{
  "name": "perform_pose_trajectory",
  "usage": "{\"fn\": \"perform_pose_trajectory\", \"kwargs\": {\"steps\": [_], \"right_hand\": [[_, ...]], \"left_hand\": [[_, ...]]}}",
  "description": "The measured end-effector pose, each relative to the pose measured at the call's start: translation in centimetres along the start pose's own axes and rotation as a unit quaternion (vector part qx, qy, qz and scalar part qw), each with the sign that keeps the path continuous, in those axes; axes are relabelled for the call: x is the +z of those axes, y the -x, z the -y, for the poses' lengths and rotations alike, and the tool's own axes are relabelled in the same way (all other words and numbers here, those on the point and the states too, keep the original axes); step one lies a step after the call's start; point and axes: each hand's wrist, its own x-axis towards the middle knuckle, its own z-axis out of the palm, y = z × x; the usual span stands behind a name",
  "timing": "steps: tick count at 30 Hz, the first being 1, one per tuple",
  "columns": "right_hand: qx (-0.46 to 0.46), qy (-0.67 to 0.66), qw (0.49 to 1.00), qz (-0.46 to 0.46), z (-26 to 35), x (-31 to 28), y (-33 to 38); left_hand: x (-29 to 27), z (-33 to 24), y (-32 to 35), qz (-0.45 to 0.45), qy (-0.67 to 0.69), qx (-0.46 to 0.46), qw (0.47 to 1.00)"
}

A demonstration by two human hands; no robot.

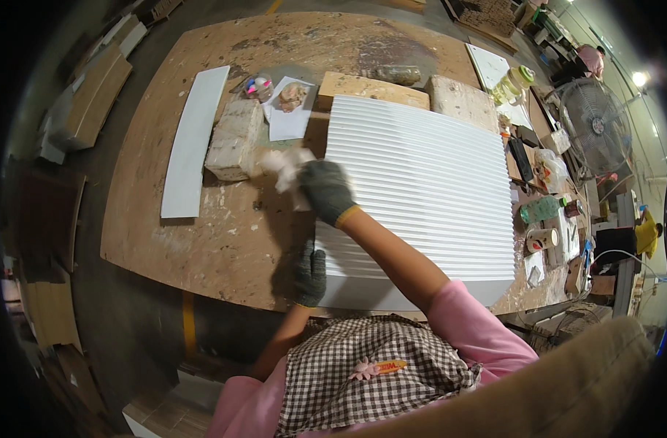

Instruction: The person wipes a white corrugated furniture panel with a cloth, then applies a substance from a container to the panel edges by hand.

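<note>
A white ribbed panel (421,190) lies on the worktable, its grooves running from side to side and a flat strip along its near edge. My right hand (325,191), in a dark grey knitted glove, reaches across the panel to its left edge. It is closed on a crumpled white cloth (282,164), which is smeared by motion and hangs out past that edge. Lower down, at the panel's near left corner, is my gloved left hand (310,276). Its fingers lie along the panel's side and appear to grip the edge; they are partly hidden.
The wooden worktable (144,212) is stained. Left of the panel are a paint-spattered block (233,139) and a long white board (193,146). Another block (461,101) and a wooden piece (374,89) adjoin its far edge. Bottles (541,210) and a cup (541,239) stand right; a fan (595,124) is beyond.
</note>
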Motion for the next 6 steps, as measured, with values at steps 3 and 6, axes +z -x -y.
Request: {"fn": "perform_pose_trajectory", "kwargs": {"steps": [3, 6], "right_hand": [[0.031, -0.185, 0.952, 0.242, -0.1, -1.0, -3.2], [0.064, -0.112, 0.974, 0.187, -0.4, -8.3, -4.8]], "left_hand": [[0.5, -0.3, 0.7, 0.055, -0.032, -0.013, 0.998], [1.4, -0.8, -0.3, 0.063, -0.031, -0.016, 0.997]]}}
